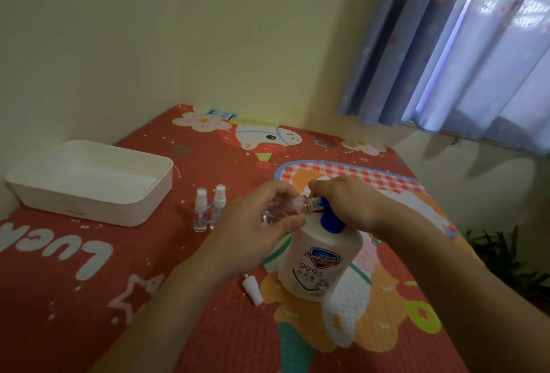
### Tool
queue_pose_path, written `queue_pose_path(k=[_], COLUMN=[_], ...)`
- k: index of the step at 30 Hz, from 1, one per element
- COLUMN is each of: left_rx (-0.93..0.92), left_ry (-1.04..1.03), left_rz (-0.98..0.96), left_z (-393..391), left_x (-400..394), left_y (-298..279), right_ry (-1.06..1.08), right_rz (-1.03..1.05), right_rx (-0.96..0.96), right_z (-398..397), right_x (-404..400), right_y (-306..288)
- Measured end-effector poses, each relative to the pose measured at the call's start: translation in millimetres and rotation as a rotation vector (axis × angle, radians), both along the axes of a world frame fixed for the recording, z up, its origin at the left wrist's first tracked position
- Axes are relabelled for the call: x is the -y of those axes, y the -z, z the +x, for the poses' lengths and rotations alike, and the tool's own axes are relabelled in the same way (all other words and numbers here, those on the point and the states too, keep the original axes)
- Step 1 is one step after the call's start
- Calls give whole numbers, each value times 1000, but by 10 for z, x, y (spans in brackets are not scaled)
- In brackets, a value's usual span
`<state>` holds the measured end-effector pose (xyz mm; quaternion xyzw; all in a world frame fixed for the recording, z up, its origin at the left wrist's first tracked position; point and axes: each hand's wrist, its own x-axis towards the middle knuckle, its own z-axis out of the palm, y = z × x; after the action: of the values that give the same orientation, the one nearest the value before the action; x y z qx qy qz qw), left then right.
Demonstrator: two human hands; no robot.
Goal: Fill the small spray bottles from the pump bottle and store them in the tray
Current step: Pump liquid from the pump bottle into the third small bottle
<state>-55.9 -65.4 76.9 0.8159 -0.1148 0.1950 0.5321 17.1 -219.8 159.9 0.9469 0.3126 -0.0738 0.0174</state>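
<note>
A white pump bottle with a blue pump head stands on the red cartoon-print mat. My left hand grips a small clear bottle tilted sideways, its open neck against the pump's spout. My right hand rests on top of the blue pump head, fingers curled over it. The small bottle's white spray cap lies on the mat in front of the pump bottle. Two capped small spray bottles stand upright side by side to the left of my hands. The white tray sits at the far left.
The mat-covered table ends at a wall behind and drops off on the right. Blue curtains hang at the upper right. A dark green plant stands beyond the right edge.
</note>
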Motion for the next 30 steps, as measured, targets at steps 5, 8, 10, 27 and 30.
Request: queue_pose_path(k=[5,8,10,27,30], left_rx=[-1,12,17,-29,-37], left_ry=[6,6,3,5,-3], left_rz=[14,29,42,-8,-12], left_z=[-30,-28,-25,-16,-12], left_x=[8,4,-9,-8,6], left_y=[-38,-100,-133,-20,-9], right_ry=[54,142,248,110,109], right_rz=[37,215,327,190,156], right_rx=[-50,-254,-415,-96,-44], right_z=[-70,-77,-68,-40,-60], right_x=[-14,19,20,11,14], right_y=[-79,-183,-227,1,-12])
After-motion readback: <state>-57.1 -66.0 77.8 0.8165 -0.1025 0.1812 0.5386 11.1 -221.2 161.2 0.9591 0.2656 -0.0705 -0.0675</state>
